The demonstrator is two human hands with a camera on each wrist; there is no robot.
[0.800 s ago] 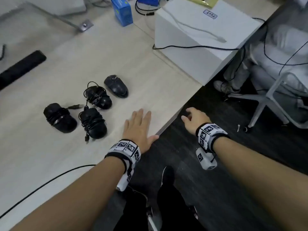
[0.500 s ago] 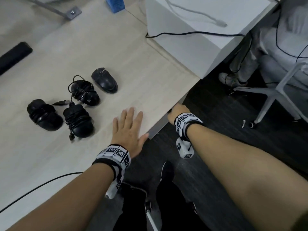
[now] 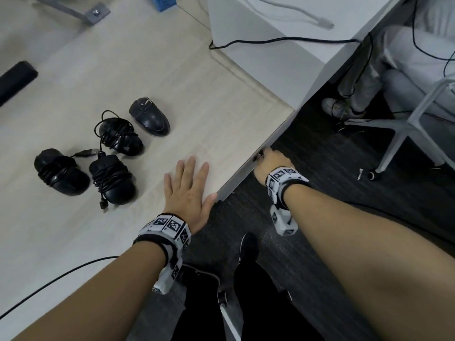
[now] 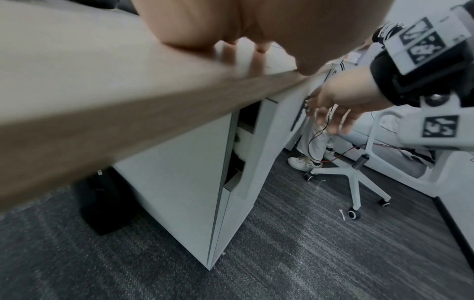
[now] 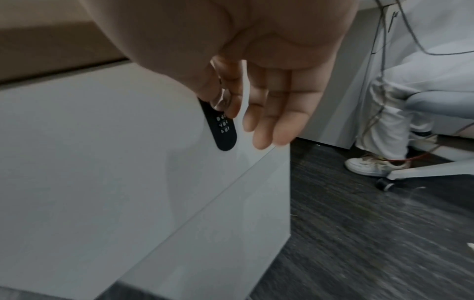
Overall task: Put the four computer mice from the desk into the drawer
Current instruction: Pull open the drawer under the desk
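On the counter (image 3: 221,99) lie four mice (image 3: 115,153), left hand (image 3: 189,190) flat beside them. Right hand (image 3: 269,162), fingers loosely extended, touches the drawer (image 4: 266,130) front, slightly ajar.

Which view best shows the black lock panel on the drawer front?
The right wrist view: the black lock panel sits unobstructed on the white drawer front, just below the right hand. The left wrist view shows it edge-on as a thin strip. The head view hides it.
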